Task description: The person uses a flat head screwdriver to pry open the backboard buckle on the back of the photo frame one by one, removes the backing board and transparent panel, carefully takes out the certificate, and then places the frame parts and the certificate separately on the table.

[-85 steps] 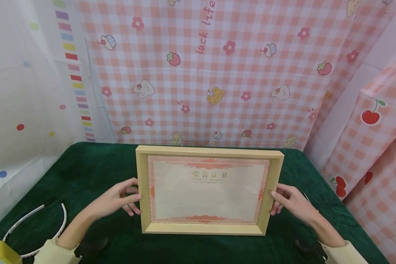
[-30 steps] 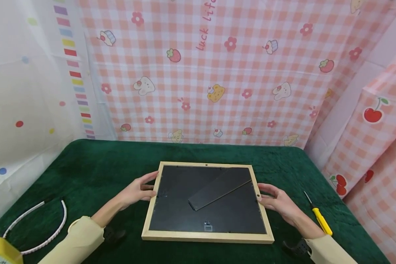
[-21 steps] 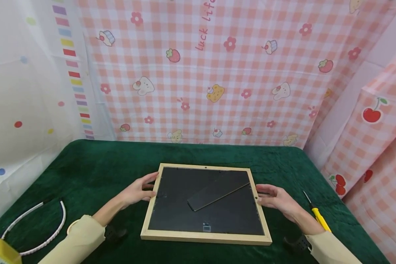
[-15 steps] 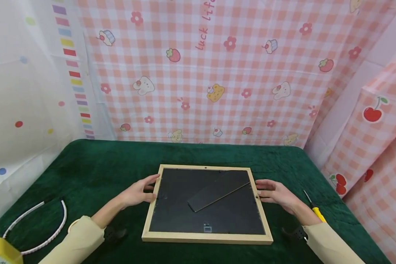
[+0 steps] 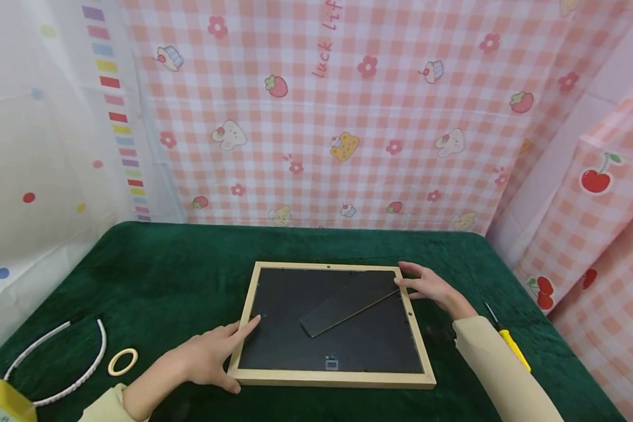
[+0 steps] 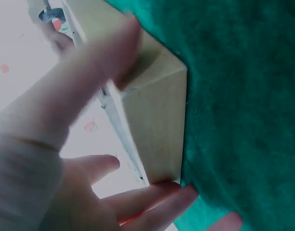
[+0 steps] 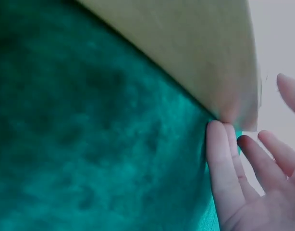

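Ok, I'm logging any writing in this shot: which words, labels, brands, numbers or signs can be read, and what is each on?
"luck lif": on the pink checked curtain, running upward, cut off at the top of the head view.
Unreadable: dark strokes on the yellow object, cut off at lower left.
Picture frame: no readable text.

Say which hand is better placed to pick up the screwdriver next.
Probably the right hand: the screwdriver lies beside its sleeve, to the right of the picture frame. The left hand is at the frame's opposite side.
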A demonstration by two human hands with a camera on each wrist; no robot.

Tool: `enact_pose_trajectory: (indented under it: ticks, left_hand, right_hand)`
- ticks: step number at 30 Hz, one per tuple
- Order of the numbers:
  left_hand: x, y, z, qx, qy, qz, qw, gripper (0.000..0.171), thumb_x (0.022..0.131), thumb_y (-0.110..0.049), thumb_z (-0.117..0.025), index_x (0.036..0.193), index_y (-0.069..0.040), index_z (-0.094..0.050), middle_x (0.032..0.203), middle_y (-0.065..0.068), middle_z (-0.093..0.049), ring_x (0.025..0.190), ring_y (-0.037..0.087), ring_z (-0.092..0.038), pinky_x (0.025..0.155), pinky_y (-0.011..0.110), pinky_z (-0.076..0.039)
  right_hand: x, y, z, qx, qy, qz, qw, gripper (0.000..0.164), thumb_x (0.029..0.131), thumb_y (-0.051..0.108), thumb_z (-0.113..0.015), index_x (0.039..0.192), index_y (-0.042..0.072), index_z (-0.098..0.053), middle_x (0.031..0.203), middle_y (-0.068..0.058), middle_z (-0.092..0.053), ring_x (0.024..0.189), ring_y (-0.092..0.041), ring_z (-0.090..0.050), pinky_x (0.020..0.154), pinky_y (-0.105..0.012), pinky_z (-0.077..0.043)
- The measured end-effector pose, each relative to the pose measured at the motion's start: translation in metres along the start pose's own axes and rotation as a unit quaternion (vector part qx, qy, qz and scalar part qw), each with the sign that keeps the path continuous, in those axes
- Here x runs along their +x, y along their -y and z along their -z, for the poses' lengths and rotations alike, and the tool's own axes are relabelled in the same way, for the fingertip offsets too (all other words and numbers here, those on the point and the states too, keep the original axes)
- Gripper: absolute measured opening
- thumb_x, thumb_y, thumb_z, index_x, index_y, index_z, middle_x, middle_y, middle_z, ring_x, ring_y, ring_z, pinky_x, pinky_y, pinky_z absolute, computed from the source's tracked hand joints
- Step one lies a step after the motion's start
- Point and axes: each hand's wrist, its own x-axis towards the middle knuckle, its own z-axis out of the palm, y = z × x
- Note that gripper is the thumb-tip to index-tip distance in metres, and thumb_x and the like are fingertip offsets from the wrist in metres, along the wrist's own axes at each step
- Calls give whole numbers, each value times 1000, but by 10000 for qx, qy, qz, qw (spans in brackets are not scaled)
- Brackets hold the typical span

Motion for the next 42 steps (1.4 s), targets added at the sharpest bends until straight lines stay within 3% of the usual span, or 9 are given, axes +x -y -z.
enact_pose_trajectory:
  ticks: [7, 15, 20, 24, 27, 30, 35, 37, 42]
  left_hand:
    - [-1, 3, 1, 428, -457, -53, 9980, 105, 57, -39, -81, 141, -13, -22, 120, 12, -47, 101, 28, -45, 78, 48, -40]
    - [16, 23, 10, 1041, -1902, 268, 9758, 83, 63, -24, -79, 129, -1, -36, 90, 9, -58, 70, 19, -54, 55, 36, -44]
    - [30, 36, 17, -43, -2274, 344, 9732, 67, 73, -7, -71, 127, 1, -32, 67, 2, -53, 50, 11, -48, 43, 26, -41]
    - [36, 38, 21, -1531, -2113, 179, 9652, 72, 78, -1, -65, 134, 3, -20, 76, 9, -60, 57, 16, -57, 48, 27, -47]
    - [39, 34, 20, -2775, -1731, 39, 9450, 78, 81, -4, -63, 137, 4, -8, 101, 26, -55, 73, 25, -61, 57, 32, -51]
    - [45, 31, 17, -3780, -1400, -1, 9152, 82, 82, -6, -62, 138, 3, -2, 126, 35, -33, 87, 32, -59, 66, 36, -50]
    - [62, 32, 11, -4671, -1197, -103, 8760, 81, 82, -3, -61, 138, 4, -3, 139, 29, -10, 96, 33, -55, 75, 37, -48]
    - [70, 32, 11, -4666, -1253, -167, 8754, 76, 82, -2, -61, 137, 6, -8, 139, 29, -12, 96, 32, -55, 76, 36, -47]
    - [88, 30, 15, -4281, -1285, -401, 8936, 63, 83, -1, -58, 132, 13, -21, 131, 31, -29, 101, 31, -52, 81, 36, -45]
  right_hand:
    - [1, 1, 2, -398, 190, 32, 9990, 70, 87, 40, -52, 139, 5, -22, 139, -23, -20, 118, -39, -32, 81, -43, -43]
    - [-26, -10, 22, -528, 87, 56, 9986, 58, 89, 39, -50, 130, 0, -39, 118, -17, -46, 96, -26, -48, 72, -37, -46]
    - [-43, -13, 33, -654, 652, 122, 9957, 48, 90, 32, -49, 121, -5, -48, 103, -13, -55, 89, -25, -53, 72, -37, -47]
    - [-53, -16, 37, -714, 1316, -53, 9887, 40, 92, 29, -47, 115, -3, -53, 89, -12, -58, 81, -26, -58, 67, -36, -48]
    - [-59, -17, 36, -549, 1747, -169, 9829, 37, 93, 26, -46, 116, -2, -52, 90, -12, -59, 80, -27, -58, 64, -37, -48]
    - [-60, -17, 32, -304, 1979, -195, 9795, 41, 92, 24, -47, 124, -1, -44, 93, -13, -59, 79, -28, -58, 64, -39, -49]
    - [-60, -14, 18, 30, 2273, -124, 9737, 57, 90, 19, -51, 137, 3, -24, 84, -17, -60, 71, -31, -60, 63, -42, -50]
    - [-61, -13, 11, 169, 2423, -86, 9700, 61, 89, 17, -52, 139, 3, -19, 81, -17, -61, 69, -31, -61, 62, -42, -50]
    - [-64, -10, -5, 414, 2700, -51, 9619, 69, 88, 14, -55, 139, -1, -11, 77, -18, -62, 67, -26, -61, 61, -41, -50]
